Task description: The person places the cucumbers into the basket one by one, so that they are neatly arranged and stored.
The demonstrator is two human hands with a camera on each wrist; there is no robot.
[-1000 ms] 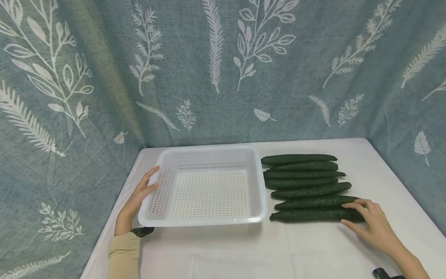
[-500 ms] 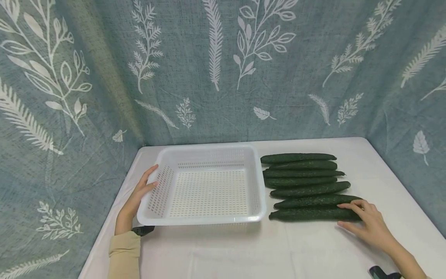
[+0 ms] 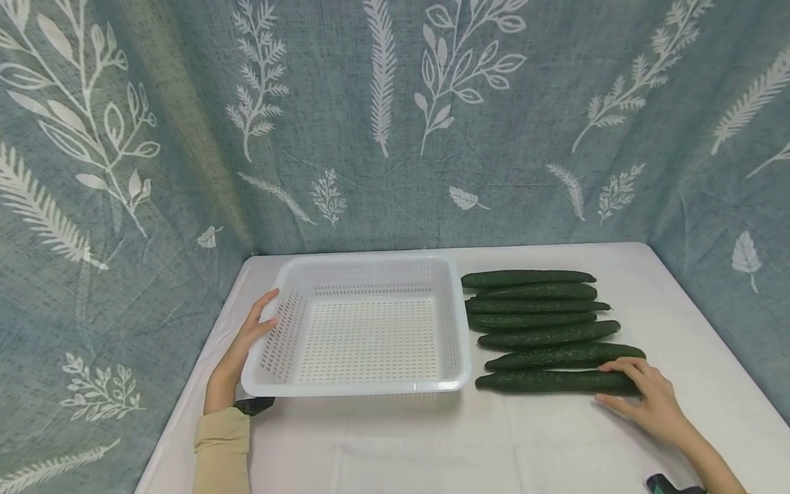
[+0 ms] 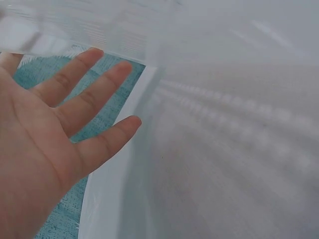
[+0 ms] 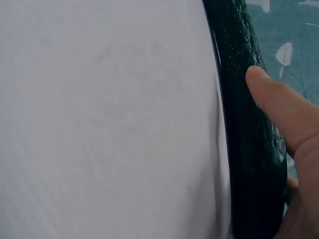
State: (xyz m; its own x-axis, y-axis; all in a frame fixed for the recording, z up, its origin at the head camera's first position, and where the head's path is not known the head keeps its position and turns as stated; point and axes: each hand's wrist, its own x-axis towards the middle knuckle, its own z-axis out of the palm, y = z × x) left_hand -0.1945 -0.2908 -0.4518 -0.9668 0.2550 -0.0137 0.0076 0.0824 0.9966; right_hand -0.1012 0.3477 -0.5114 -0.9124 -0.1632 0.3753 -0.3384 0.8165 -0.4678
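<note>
A white perforated basket (image 3: 358, 390) stands on the left half of the white table (image 3: 432, 446), with nothing in it. My left hand (image 3: 247, 339) lies flat against its left rim, fingers straight; the left wrist view shows the hand (image 4: 65, 124) beside the basket wall (image 4: 224, 149). Several dark green cucumbers (image 3: 531, 305) lie side by side to the right of the basket. My right hand (image 3: 642, 392) grips the right end of the nearest cucumber (image 3: 543, 382). In the right wrist view my thumb (image 5: 279, 109) presses on that cucumber (image 5: 244, 124).
A blue-grey cloth with white leaf prints (image 3: 370, 137) closes off the back and both sides of the table. Bare white tabletop (image 3: 401, 453) runs along the front edge. A black wrist device (image 3: 253, 406) shows at my left sleeve.
My right hand has slid a little toward me, off the second cucumber, and settled round the end of the nearest one. The left hand and basket have hardly moved.
</note>
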